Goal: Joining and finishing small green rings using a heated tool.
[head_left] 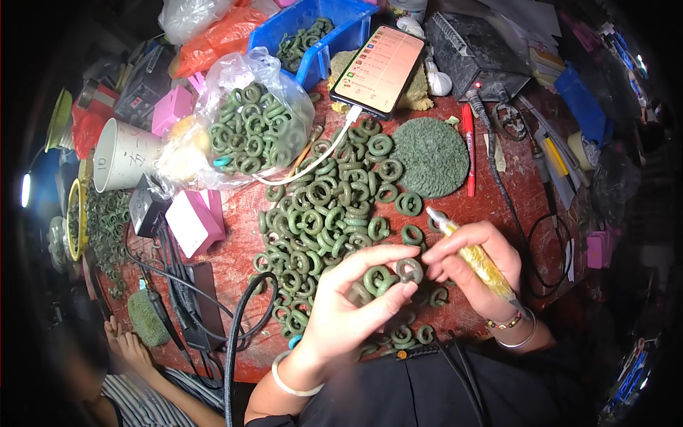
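Note:
My left hand (348, 302) pinches a small grey-green ring (409, 270) between thumb and forefinger. In the gap behind that pinch shows a green ring (379, 280); whether it lies in my palm or on the table I cannot tell. My right hand (487, 263) is closed round a pen-shaped tool (475, 257) with a yellow wrapped grip. Its pale tip points up and left, above the held ring and apart from it. A large heap of green rings (313, 220) spreads over the red table (427, 213), partly hidden by my left hand.
Beyond the heap lie a clear bag (299, 132) of rings, a plugged-in phone (379, 71) and a blue bin (320, 60). A round green pad (432, 158) and red pen (469, 149) lie right. Cables (206, 285) cross the left, near another person's hand (128, 349).

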`<state>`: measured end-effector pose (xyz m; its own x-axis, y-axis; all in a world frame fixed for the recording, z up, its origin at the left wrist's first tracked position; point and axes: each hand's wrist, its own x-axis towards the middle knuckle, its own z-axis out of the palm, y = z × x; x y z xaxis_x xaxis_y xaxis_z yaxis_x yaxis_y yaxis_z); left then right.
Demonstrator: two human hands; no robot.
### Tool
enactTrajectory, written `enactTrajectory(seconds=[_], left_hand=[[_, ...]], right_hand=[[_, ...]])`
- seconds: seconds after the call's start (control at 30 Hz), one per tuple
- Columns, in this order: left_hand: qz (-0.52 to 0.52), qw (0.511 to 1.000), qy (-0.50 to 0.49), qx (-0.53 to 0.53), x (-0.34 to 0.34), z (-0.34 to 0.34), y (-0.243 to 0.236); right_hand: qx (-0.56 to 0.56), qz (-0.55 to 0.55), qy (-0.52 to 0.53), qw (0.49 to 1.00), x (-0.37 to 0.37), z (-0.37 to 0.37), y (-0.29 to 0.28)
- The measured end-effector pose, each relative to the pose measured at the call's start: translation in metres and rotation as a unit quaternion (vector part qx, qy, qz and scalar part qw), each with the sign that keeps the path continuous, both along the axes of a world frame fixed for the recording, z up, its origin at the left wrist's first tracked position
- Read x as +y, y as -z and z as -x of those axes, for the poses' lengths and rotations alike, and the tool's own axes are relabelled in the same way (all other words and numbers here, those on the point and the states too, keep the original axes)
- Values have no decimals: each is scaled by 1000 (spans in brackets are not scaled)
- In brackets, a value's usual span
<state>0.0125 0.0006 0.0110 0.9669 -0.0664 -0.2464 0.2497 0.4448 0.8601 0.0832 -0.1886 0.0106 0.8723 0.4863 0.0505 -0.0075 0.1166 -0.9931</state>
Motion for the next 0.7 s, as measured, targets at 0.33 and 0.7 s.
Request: enactTrajectory(seconds=[0.33, 0.7], left_hand=[[310, 947, 28, 79, 11, -2, 5], [309, 951, -26, 9, 11, 0, 9]], right_hand=[[-391, 342, -92, 849, 5, 2, 5], [-362, 329, -22, 872, 6, -6, -2]])
